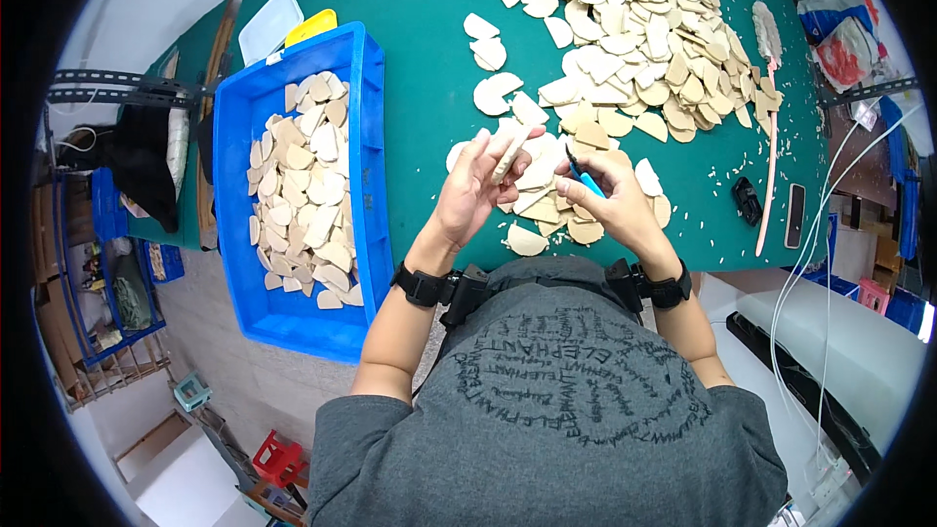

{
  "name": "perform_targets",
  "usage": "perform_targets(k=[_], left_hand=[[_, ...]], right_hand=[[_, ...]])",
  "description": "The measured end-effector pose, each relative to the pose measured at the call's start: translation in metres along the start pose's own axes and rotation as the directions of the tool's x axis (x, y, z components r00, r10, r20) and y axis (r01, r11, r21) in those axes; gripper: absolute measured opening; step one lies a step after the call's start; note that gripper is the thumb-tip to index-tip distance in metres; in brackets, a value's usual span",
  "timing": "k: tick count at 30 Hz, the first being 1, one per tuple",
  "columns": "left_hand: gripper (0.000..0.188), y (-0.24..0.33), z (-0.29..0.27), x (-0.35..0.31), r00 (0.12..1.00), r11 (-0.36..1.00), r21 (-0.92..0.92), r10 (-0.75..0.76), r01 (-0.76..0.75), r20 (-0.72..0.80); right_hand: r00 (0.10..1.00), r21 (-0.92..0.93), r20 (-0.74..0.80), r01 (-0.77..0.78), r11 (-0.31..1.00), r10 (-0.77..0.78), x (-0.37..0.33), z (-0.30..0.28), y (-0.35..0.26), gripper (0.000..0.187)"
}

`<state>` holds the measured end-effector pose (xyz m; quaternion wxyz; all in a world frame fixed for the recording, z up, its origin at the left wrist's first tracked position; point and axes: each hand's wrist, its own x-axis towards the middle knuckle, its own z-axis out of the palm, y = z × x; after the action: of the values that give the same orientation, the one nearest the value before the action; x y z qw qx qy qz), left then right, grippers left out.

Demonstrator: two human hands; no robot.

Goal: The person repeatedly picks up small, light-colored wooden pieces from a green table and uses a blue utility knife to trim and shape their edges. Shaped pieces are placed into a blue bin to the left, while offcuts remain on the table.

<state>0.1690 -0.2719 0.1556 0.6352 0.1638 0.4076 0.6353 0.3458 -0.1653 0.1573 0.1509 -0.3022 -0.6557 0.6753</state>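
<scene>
My left hand [461,197] is raised over the near part of the green table, fingers closed on a beige half-round foam piece [507,162] that is tilted with its thick edge showing. Just to the right, my right hand [622,203] grips a small hand tool with a blue handle [590,182] and a thin dark tip. That tip points toward the held piece without visibly touching it; the rest of the tool is hidden by my fingers. Under and between my hands lie several loose beige pieces [527,238], flat with rounded edges.
A large heap of such pieces [634,59] spreads over the far side of the green table [429,68]. Left stands a blue crate [374,166] holding many more. A pink-handled duster [772,137], a black clip-like object [747,200], a phone [795,215] and small scraps lie right.
</scene>
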Motion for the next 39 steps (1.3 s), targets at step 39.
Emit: perform_targets(k=[39], left_hand=[[0.035, -0.004, -0.008, -0.049, 0.855, 0.627, 0.757, 0.483, -0.186, -0.19]], right_hand=[[0.999, -0.203, -0.025, 0.017, 0.979, -0.022, -0.017, 0.017, -0.007, 0.027]])
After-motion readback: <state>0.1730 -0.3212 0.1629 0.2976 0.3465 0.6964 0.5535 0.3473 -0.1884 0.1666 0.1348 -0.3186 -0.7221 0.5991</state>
